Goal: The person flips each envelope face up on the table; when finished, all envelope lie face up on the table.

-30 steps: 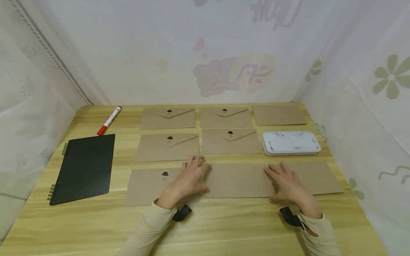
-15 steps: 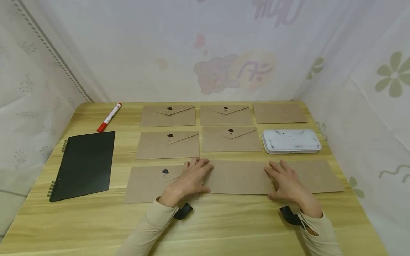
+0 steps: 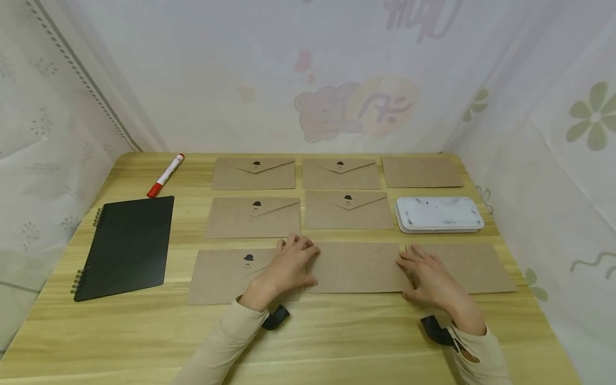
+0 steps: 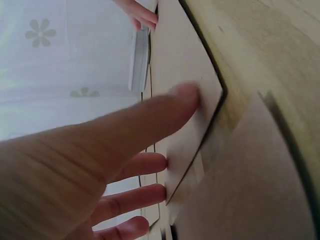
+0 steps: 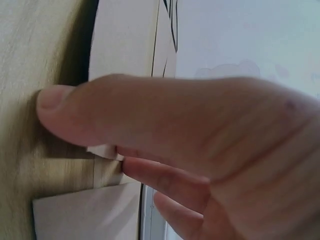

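Note:
A plain brown envelope (image 3: pixel 358 267) lies flat in the middle of the front row, its blank side up. My left hand (image 3: pixel 284 267) touches its left end with thumb and fingertips, the fingers loosely spread. That hand also covers part of a hat-printed envelope (image 3: pixel 216 275) to the left. At the middle envelope's right end rests my right hand (image 3: pixel 430 278), overlapping the edge of another plain envelope (image 3: pixel 474 267). In the right wrist view the thumb (image 5: pixel 115 107) lies across the envelope's near corner. In the left wrist view the thumb (image 4: pixel 170 107) presses on the envelope's face.
Behind are two rows with several more envelopes (image 3: pixel 255 218). A white tin case (image 3: pixel 439 214) sits at the right end of the middle row. On the left lie a black spiral notebook (image 3: pixel 127 248) and a red-capped marker (image 3: pixel 166 175). Fabric walls enclose the wooden table (image 3: pixel 346 342).
Both hands stay at the two ends of the middle envelope. The right hand's fingers have shifted slightly and drawn closer together. The other things keep their places; the head view drifts a little.

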`<action>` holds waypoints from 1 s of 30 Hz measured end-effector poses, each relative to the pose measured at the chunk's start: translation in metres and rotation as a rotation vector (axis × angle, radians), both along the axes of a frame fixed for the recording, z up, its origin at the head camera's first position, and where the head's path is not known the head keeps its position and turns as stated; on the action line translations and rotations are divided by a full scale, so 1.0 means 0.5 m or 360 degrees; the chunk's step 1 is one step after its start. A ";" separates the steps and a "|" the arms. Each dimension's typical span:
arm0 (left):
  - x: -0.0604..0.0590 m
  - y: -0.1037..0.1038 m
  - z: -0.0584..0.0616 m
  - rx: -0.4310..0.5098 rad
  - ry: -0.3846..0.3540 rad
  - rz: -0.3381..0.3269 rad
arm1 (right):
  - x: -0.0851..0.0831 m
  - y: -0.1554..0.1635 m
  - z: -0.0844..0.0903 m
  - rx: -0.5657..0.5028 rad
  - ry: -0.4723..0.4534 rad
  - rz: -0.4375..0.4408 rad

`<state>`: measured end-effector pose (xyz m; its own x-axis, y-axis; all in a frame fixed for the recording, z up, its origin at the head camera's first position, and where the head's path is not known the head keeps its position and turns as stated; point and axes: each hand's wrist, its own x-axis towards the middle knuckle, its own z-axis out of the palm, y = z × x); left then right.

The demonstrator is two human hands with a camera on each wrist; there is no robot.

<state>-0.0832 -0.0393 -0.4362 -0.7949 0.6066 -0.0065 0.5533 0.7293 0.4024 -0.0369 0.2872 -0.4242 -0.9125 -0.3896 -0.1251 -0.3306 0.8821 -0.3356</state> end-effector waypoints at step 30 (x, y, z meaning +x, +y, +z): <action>0.008 -0.007 0.023 -0.0026 -0.0168 -0.0046 | 0.016 0.025 -0.008 -0.0500 -0.0099 -0.0084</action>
<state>-0.0793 -0.0427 -0.4244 -0.7714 0.6286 -0.0995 0.5294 0.7206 0.4477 -0.0287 0.2996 -0.4281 -0.9269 -0.3701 -0.0626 -0.2572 0.7477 -0.6122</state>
